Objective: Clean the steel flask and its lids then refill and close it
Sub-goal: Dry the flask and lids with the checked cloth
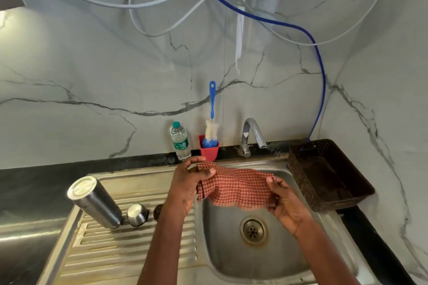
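Note:
A steel flask (95, 202) stands upside down on the ribbed drainboard at the left. Beside it sits a steel lid (137, 214), and a dark lid (158, 211) shows partly behind my left forearm. Over the sink basin I hold a red checked cloth (238, 186) stretched between both hands. My left hand (190, 183) pinches its left end. My right hand (286, 203) grips its right end.
The steel sink (234, 259) has a drain (253, 230) in its basin and a tap (251, 136) behind it. A water bottle (180, 140) and a red cup (209, 150) with a blue bottle brush (211, 127) stand by the wall. A dark basket (328, 176) sits at the right.

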Action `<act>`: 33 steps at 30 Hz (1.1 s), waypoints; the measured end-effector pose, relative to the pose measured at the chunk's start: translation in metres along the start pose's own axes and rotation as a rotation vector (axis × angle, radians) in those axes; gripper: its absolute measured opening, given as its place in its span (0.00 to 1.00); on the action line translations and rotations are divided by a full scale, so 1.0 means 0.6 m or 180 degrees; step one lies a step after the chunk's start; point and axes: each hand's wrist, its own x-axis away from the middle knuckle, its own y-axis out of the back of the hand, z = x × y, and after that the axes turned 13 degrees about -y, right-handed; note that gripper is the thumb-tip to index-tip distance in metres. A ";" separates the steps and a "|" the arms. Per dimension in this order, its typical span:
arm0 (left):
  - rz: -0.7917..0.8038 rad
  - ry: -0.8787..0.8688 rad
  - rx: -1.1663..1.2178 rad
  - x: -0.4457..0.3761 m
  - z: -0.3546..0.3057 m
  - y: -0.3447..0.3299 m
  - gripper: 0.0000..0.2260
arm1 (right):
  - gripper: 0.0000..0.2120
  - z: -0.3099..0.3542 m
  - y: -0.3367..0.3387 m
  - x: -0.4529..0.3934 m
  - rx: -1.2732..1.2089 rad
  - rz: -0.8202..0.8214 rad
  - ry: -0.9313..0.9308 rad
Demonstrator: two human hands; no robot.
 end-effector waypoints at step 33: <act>0.0566 -0.0891 -0.0243 -0.032 0.001 -0.055 0.12 | 0.27 0.067 0.024 0.046 0.1073 -0.0075 0.0958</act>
